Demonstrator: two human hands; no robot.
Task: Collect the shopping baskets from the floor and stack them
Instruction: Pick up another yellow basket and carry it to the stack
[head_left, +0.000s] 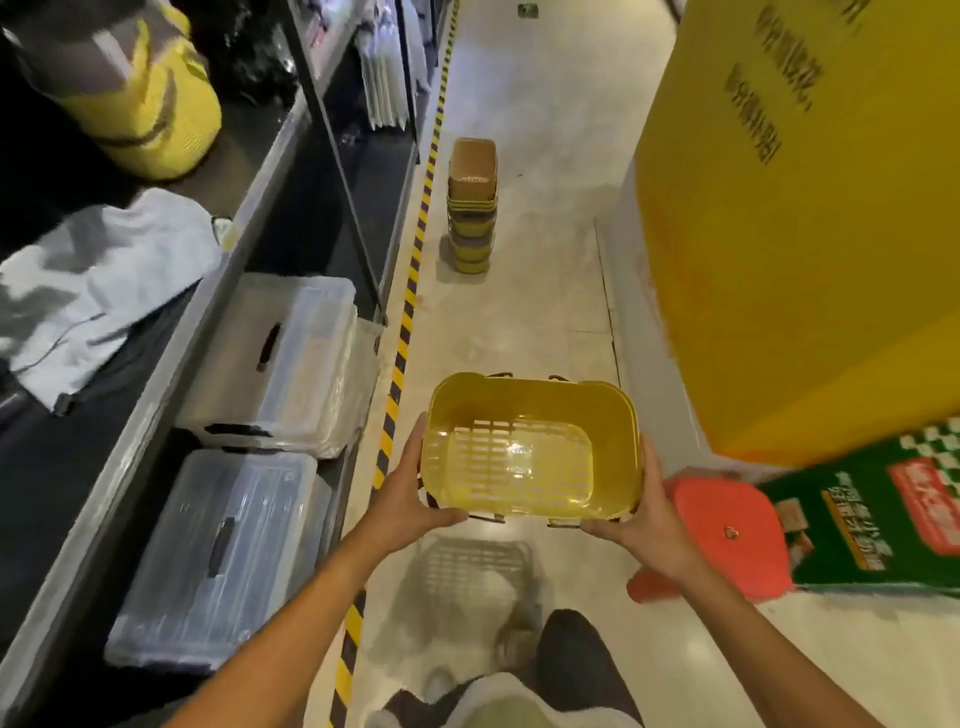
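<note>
I see left hand (410, 493) and right hand (641, 512) clamped on the yellow basket (530, 447), mid-frame. Risk: its dangling handles snagging, or the basket tipping the tall stack (471, 208), upper centre, on landing

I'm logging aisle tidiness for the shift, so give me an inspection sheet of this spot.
Surface: pale floor, striped tape running along the shelf edge.
Job's things: empty yellow basket carried above the floor; basket stack standing further down the aisle.
Clutter: red stool and green box at right.
Hands: left hand and right hand grip the basket's two ends.
Cables: nothing seen.
Surroundings: clear bins on the low shelf at left, large yellow carton at right.
</note>
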